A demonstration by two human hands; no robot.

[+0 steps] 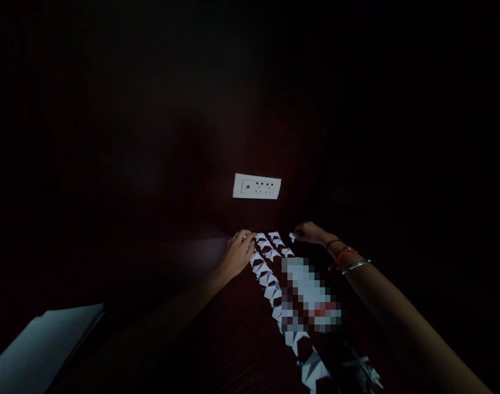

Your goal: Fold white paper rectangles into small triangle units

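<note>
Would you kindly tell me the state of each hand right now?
Left hand: fingers at the far end of the folded white papers; grip cannot be told.
Right hand: closed, apparently pinching a small white paper piece.

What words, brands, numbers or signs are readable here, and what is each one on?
None can be read.
Pale item: covered by blocky pixels, so any print is unreadable.
Wall socket plate: holes and slots show, no legible marking.
Folded white pieces and paper sheets: no writing I can make out.
</note>
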